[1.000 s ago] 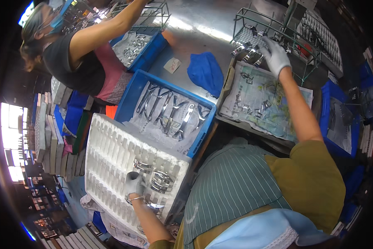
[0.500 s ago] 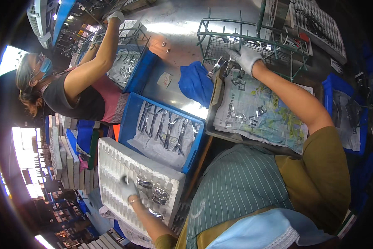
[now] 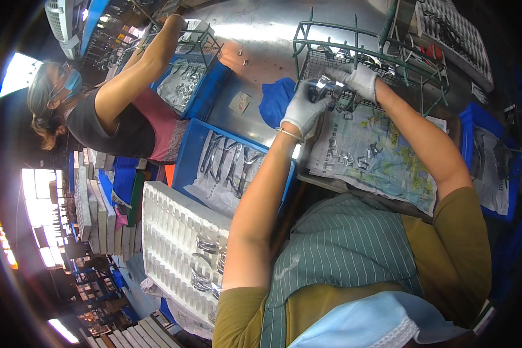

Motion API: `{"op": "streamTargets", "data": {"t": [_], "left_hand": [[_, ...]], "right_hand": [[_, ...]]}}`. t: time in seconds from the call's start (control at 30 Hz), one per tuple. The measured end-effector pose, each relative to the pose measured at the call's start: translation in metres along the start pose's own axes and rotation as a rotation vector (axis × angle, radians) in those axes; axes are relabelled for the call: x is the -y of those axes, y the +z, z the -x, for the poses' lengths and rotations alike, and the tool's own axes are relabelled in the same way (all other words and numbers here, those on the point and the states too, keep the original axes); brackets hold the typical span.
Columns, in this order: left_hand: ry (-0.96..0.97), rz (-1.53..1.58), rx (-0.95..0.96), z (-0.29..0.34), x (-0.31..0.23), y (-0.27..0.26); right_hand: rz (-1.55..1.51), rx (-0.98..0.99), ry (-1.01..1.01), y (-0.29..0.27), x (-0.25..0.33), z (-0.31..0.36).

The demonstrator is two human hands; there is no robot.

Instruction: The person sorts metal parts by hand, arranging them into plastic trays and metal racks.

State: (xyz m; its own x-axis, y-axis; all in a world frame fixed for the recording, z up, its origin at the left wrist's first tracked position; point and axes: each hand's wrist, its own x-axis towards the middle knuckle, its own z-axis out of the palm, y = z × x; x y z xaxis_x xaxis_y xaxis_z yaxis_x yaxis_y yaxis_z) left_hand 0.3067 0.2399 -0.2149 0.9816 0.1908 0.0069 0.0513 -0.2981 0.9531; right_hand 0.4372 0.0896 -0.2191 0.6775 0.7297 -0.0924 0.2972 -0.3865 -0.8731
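Note:
Both of my hands wear pale gloves and meet at the front edge of a green wire rack [image 3: 365, 51]. A cluster of shiny chrome metal pieces [image 3: 324, 87] is between them. My left hand [image 3: 303, 110] is closed round the near left side of the cluster. My right hand [image 3: 360, 82] pinches it from the right; its fingertips are partly hidden behind the metal. Below them, a newspaper-lined tray [image 3: 313, 181] carries several small chrome buckle-like pieces [image 3: 343, 155]. A blue cloth [image 3: 275, 103] lies just left of my left hand.
A blue bin [image 3: 192, 130] with long chrome parts stands left of the tray. Nearer is a white foam tray [image 3: 171, 232] with slots and chrome pieces. Another blue bin [image 3: 468, 124] is at right. A masked co-worker [image 3: 118, 110] reaches over a rack at far left.
My left hand has left the foam tray and come up to the chrome pieces by my right hand. My right hand has shifted slightly. The co-worker's arm has moved a little.

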Motion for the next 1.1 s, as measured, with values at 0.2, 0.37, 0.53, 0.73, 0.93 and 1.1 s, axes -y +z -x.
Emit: {"op": "streamTargets", "data": {"t": [0.2,0.37,0.53,0.73,0.93,1.1], "left_hand": [[-0.055,0.063,-0.135,0.012,0.001,0.025],[0.152,-0.036,-0.433,0.035,-0.01,0.046],[-0.176,0.496,-0.255,0.053,-0.034,0.055],[-0.105,0.502,-0.258,0.078,-0.03,0.036],[-0.127,0.521,-0.419,0.121,-0.031,0.002],[-0.045,0.228,-0.704,0.181,-0.016,-0.037]], "right_hand": [[0.081,-0.044,0.015,-0.007,0.022,0.029],[-0.368,0.262,0.065,-0.015,0.023,0.041],[-0.3,0.194,0.064,0.003,0.031,0.044],[0.064,0.136,0.03,0.038,0.061,0.03],[0.11,-0.14,-0.605,0.106,0.057,0.01],[-0.532,0.273,-0.164,0.194,0.112,0.003]]}}
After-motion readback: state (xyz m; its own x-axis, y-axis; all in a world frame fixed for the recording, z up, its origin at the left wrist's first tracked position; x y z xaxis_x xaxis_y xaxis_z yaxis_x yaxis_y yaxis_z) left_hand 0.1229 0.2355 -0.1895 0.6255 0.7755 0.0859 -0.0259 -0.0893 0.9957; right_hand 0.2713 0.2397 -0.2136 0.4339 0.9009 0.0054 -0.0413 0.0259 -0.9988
